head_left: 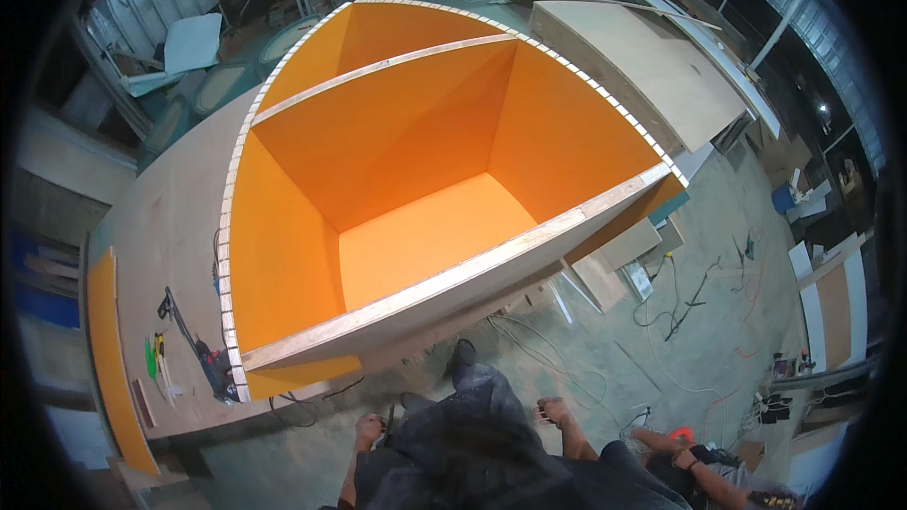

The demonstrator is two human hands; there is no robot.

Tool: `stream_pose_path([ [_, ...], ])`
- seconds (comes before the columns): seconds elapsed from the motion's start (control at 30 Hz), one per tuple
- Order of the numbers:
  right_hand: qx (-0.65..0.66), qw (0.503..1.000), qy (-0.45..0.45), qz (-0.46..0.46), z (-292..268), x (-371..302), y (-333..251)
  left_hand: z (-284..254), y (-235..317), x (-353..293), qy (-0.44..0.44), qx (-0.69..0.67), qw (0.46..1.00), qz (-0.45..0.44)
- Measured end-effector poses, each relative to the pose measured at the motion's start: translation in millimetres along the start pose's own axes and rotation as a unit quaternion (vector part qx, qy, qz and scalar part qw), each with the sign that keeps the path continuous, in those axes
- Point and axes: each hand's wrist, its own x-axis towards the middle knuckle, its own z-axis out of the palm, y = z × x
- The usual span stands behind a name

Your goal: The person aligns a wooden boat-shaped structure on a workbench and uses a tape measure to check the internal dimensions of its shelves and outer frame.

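Note:
A big wooden cabinet [453, 279] with a bright orange lining lies open side up on a work table. Its rim carries a curved edge of pale short blocks, and a partition [387, 66] divides the inside. My left hand [369, 429] is low, by my body, its fingers closed round a thin dark stick-like thing [389, 418] whose kind I cannot make out. On the other side of my body, my right hand [554, 412] is curled closed; what it holds, if anything, is hidden. Neither hand touches the cabinet.
On the table [179, 198] a dark power tool [215, 366] lies near green- and yellow-handled hand tools [156, 359]. An orange panel [118, 359] stands at the left. Cables [557, 349] cross the floor. Another person [704, 467] sits at lower right. Boards [652, 61] are stacked behind.

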Motion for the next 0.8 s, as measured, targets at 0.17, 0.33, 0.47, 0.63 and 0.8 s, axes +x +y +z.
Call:
stream_pose_path([
  [0.17,-0.048,0.999,-0.015,0.011,-22,-3,-16,-6,1,-11,0.041,0.019,0.999,-0.007],
  [0.33,-0.033,0.999,-0.01,-0.004,-28,-1,-44,-11,0,-7,0.058,0.018,0.998,0.008],
  [0.47,-0.042,0.998,-0.016,-0.039,-20,-2,-74,-3,-7,3,0.065,0.01,0.998,0.012],
  [0.63,-0.043,0.996,-0.036,-0.064,-11,-5,-79,10,-25,14,0.054,0.043,0.997,0.034],
  [0.8,-0.066,0.992,-0.009,-0.107,-16,-21,-60,-30,-65,43,0.019,-0.058,0.988,0.145],
])
